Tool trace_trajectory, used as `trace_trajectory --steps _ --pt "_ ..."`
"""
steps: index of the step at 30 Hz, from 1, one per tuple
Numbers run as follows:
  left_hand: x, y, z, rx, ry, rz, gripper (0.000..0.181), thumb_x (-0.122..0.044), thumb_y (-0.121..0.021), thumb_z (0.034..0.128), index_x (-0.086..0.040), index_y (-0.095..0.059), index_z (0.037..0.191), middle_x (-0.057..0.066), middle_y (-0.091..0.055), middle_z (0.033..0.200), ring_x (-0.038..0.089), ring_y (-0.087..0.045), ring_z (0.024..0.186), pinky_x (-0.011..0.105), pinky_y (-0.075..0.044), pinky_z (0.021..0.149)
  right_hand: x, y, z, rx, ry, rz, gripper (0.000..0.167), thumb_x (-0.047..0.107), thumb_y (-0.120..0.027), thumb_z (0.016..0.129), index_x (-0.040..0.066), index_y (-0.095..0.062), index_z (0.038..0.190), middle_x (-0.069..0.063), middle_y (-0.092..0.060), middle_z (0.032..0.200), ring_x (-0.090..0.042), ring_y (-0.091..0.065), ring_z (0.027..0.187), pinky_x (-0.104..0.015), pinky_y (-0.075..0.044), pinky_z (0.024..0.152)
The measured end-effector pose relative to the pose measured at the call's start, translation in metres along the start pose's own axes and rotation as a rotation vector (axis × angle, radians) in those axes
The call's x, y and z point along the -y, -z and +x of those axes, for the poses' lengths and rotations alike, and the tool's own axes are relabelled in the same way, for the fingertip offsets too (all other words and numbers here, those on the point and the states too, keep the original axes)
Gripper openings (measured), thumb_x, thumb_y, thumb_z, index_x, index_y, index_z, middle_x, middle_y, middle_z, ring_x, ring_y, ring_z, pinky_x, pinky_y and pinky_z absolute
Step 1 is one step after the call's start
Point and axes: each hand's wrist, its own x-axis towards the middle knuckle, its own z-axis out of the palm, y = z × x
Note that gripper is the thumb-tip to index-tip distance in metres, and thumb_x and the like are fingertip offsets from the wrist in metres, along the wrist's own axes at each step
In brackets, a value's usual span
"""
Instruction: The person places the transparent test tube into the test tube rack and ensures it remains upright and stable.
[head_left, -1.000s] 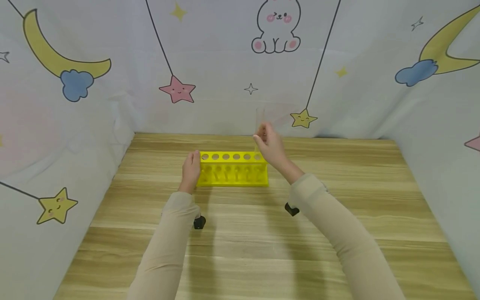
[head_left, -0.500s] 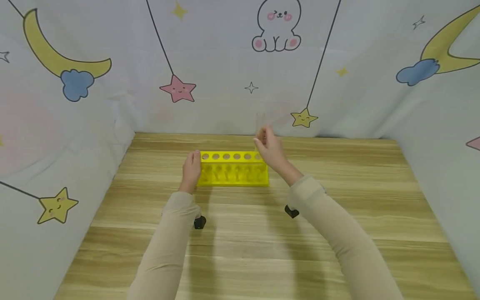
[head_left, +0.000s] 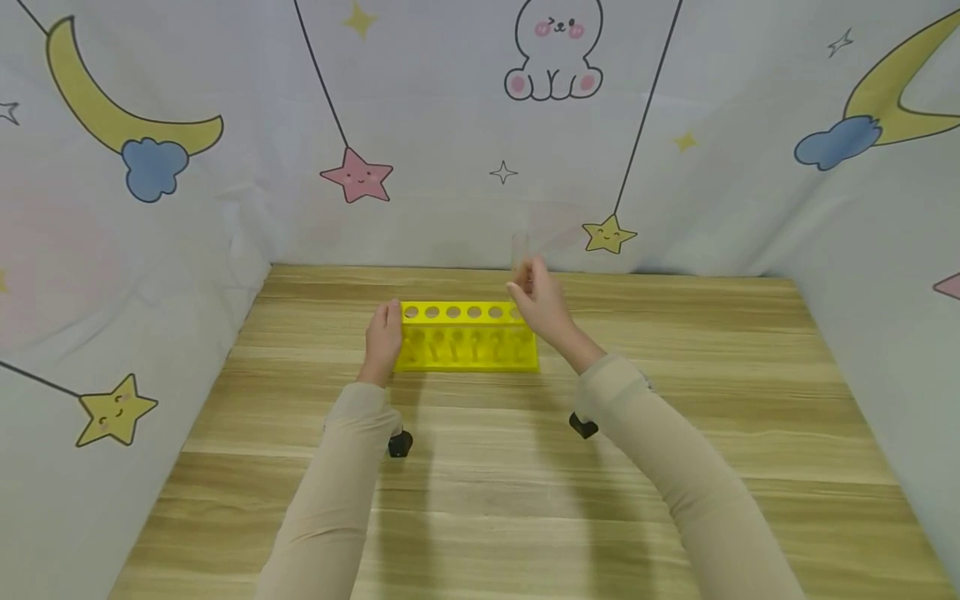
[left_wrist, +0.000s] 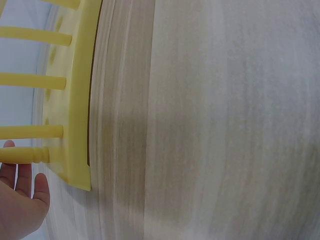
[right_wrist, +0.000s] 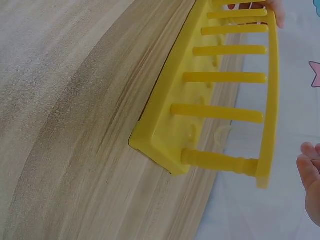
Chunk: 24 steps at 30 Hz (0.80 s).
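Note:
A yellow test tube rack (head_left: 468,367) stands on the wooden table, with a row of round holes along its top bar. My left hand (head_left: 384,340) grips the rack's left end; in the left wrist view, fingers (left_wrist: 41,189) lie around the end post. Above the right end, my right hand (head_left: 545,304) pinches a clear test tube (head_left: 520,245) that stands upright. The tube's rounded lower end (right_wrist: 221,135) shows faintly beyond the rack's posts in the right wrist view. In the head view the right hand hides the tube's lower part and part of the last hole.
A white cloth (head_left: 442,233) printed with stars, moons and a bear hangs behind and at both sides of the table (head_left: 480,492). Black wrist camera mounts (head_left: 401,443) stick out under both sleeves.
My right hand and the test tube have moved down a little toward the rack's right end. The left hand keeps its hold, and the rack stays in place.

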Motion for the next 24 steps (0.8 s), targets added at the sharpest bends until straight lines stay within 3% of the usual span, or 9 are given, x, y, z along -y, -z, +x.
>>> trace_trajectory --steps 14,24 --pt "0.0006 -0.0012 -0.0008 -0.017 -0.011 0.010 0.058 -0.054 -0.018 0.0913 -0.004 -0.041 0.111 0.010 -0.041 0.094 0.024 -0.039 0.090 0.033 -0.034 0.077 -0.0069 -0.0034 -0.0026 0.002 -0.030 0.034 0.017 0.009 -0.051 0.088 0.004 -0.035 0.091 -0.012 -0.047 0.086 -0.025 -0.056 0.093 -0.034 -0.048 0.080" --pt "0.0013 -0.0015 -0.0001 -0.019 -0.003 0.019 0.057 -0.053 -0.018 0.0919 -0.004 -0.041 0.111 0.011 -0.042 0.096 0.025 -0.039 0.090 0.033 -0.034 0.078 -0.0092 -0.0039 -0.0055 0.014 -0.070 0.087 0.016 0.008 -0.051 0.088 0.004 -0.035 0.091 -0.013 -0.048 0.087 -0.025 -0.057 0.088 -0.033 -0.049 0.073"
